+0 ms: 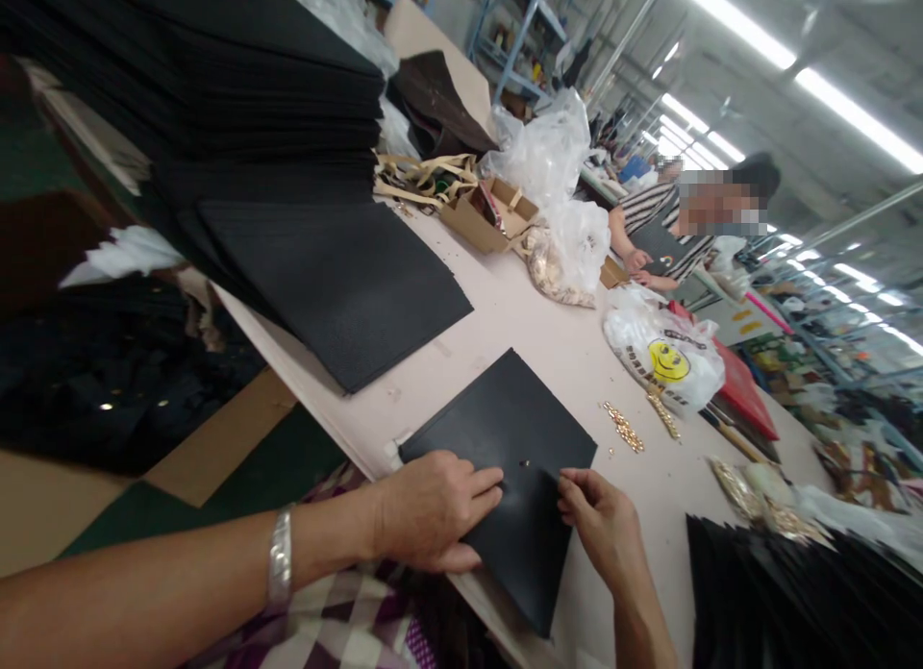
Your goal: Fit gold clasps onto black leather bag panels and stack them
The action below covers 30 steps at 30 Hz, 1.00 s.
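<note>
Black sheet [490,409] on the table [425,371], by its near edge. Left hand [436,508] lies across the sheet's near side, fingers apart from thumb. Right hand [595,515] at the right edge; cannot tell whether its grip is closed on anything. Small shiny spot [525,463] sits between the fingertips, slightly nearer the left. Sheet's long axis unclear at this tilt. Gold-coloured pieces [624,427] beyond, nearer the right hand.

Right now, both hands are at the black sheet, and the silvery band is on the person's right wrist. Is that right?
Not quite: the head view shows the silvery band on the person's left wrist. The left hand and the right hand are indeed both at the black sheet.
</note>
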{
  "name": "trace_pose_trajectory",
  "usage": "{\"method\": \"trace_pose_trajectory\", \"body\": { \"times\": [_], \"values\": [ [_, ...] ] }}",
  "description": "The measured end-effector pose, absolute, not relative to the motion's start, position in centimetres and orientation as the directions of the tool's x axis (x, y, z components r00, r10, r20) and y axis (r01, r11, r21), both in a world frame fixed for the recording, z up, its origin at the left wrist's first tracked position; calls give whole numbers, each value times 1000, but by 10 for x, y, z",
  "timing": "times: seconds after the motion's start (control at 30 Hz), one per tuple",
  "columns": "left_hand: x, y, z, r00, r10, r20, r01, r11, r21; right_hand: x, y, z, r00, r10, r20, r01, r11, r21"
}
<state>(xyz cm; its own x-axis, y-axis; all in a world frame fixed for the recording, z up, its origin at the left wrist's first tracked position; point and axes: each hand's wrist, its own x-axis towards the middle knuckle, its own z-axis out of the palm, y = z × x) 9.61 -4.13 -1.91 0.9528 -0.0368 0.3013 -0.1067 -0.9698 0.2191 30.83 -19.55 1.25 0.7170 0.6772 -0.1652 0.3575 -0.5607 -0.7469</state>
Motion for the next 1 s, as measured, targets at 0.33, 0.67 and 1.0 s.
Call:
{"method": "trace_pose_trajectory", "body": {
  "times": [0.33, 0.67, 1.0],
  "values": [
    [97, -42, -24, 940, -21, 340, -110, -964, 244, 295, -166, 13, 317, 943, 104, 915, -276, -294],
    [97, -41, -24, 931, -23, 363, -114, -966, 231, 274, -139, 11, 249, 968, 13, 931, -243, 273],
    [96, -42, -27, 919, -11, 394, -111, -966, 232, 281, -143, 18, 415, 909, 30, 910, -415, -6]
  ]
}}
